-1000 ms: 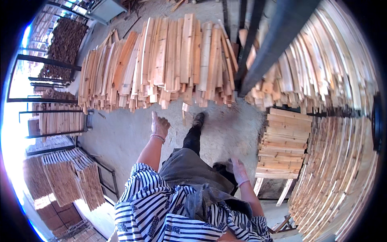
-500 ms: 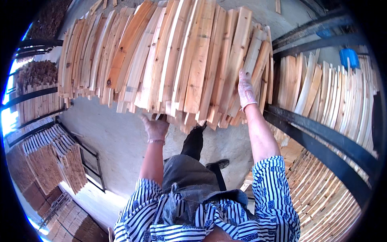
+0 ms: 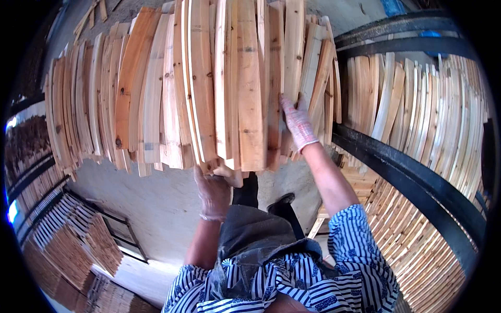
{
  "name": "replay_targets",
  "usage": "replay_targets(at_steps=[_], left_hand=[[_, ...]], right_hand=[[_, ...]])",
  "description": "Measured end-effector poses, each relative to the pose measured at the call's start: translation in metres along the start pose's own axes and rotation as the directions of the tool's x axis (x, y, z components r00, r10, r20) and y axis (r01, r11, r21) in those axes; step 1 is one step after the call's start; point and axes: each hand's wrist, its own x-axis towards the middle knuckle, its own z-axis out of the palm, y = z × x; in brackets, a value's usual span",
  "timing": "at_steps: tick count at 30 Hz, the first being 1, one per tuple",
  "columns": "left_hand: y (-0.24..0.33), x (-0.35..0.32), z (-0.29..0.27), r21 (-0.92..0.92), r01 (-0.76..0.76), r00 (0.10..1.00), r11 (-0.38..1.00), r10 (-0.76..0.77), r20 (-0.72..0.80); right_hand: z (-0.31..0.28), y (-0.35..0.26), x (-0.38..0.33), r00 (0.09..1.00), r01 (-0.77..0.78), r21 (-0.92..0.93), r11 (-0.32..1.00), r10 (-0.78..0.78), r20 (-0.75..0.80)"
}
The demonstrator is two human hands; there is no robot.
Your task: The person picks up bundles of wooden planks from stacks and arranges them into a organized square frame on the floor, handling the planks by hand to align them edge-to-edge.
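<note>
A long row of wooden boards (image 3: 249,99), standing on edge and packed side by side, spreads before me. My left hand (image 3: 213,194), in a pale work glove, is closed at the near lower ends of the boards, its fingers around a board end (image 3: 229,176) that juts toward me. Farther right, my gloved right hand (image 3: 299,125) reaches up against the row. Its thumb and fingers lie on either side of a pale board (image 3: 293,62); part of its grasp is hidden between the boards.
Dark metal rails (image 3: 407,167) run along the right side, with another row of boards (image 3: 417,104) behind them. More stacked boards (image 3: 412,250) lie at the lower right. Bundled boards (image 3: 68,250) and a metal frame (image 3: 125,235) stand at left.
My left hand has come up to the board ends and closed on one. My right hand has shifted left along the row. The view has moved, so the row appears lower and farther left.
</note>
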Motion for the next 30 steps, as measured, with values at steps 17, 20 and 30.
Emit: replay_targets(at_steps=[17,20,30], left_hand=[[0.025,0.065,0.067,0.666,-0.312,0.95,0.677,0.217,0.224],[0.01,0.054,0.081,0.695,-0.326,0.944,0.64,0.256,0.207],[0.073,0.123,0.124,0.694,-0.314,0.948,0.648,0.184,0.258]], right_hand=[[0.009,-0.04,-0.041,0.983,0.083,-0.595,0.799,-0.162,-0.08],[0.009,0.014,-0.019,0.967,0.14,-0.082,0.987,-0.154,-0.205],[0.0,-0.006,-0.043,0.968,-0.11,-0.313,0.943,0.031,-0.249]])
